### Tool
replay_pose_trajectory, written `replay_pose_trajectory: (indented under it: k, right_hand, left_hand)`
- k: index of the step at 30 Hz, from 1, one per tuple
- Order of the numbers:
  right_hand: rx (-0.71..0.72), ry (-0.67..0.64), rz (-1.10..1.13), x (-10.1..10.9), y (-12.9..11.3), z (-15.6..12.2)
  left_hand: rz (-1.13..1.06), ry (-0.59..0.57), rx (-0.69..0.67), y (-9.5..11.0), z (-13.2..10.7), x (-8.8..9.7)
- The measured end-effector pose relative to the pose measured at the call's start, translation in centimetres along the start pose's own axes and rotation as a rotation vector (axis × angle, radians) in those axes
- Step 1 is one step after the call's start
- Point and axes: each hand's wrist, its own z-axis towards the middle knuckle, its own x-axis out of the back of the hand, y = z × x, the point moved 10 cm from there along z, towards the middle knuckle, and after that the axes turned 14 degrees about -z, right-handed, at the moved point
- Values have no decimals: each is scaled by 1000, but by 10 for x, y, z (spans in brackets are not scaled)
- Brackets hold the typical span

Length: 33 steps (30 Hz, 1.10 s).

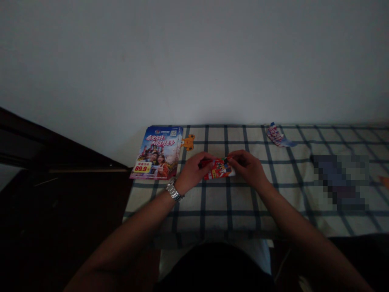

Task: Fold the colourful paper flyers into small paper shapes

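Note:
Over the table, my left hand [197, 169] pinches the left and upper edge of a small red printed piece [218, 170]. Bright yellow, white and blue pictures cover it; I cannot tell whether it is folded paper or a packet. At its upper right corner, my right hand [246, 165] closes thumb and finger on the edge. A small dark part shows between the two hands. The piece lies low, close to the cloth. To the left of my left hand sits a stack of blue printed flyers [158, 156].
A checked tablecloth [212, 207] covers the table against a pale wall. Beside the flyers is an orange bear-shaped figure [189, 142]. A crumpled printed paper [276, 136] lies at the back right. Farther right, a dark object [337, 178] is blurred out.

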Motion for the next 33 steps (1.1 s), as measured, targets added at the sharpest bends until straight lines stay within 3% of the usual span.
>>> replay_pose_trajectory:
  k: [33]
  right_hand:
    - [-71,-34,78,-3,7,0]
  left_hand:
    - [-97,-47,-17,3,2,-4]
